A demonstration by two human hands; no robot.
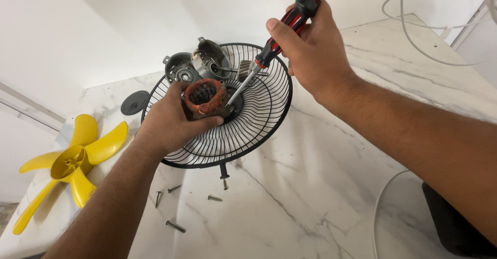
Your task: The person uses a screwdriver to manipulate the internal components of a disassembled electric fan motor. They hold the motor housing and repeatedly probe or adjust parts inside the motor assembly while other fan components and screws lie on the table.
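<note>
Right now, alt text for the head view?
The left hand grips a coppery motor stator on a black wire fan guard while the right hand works a red-and-black screwdriver against it. On the marble table lie loose screws and yellow fan blades.

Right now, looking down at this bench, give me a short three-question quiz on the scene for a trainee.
1. True or false: the right hand holds a red-and-black screwdriver.
2. What does the left hand grip? A) the yellow fan blade B) the copper-wound motor stator C) the round dark cap
3. What does the black wire fan guard lie on, with loose screws in front of it?

Key: 1 true. 2 B; the screwdriver tip meets the stator's side. 3 The white marble-pattern table.
</note>
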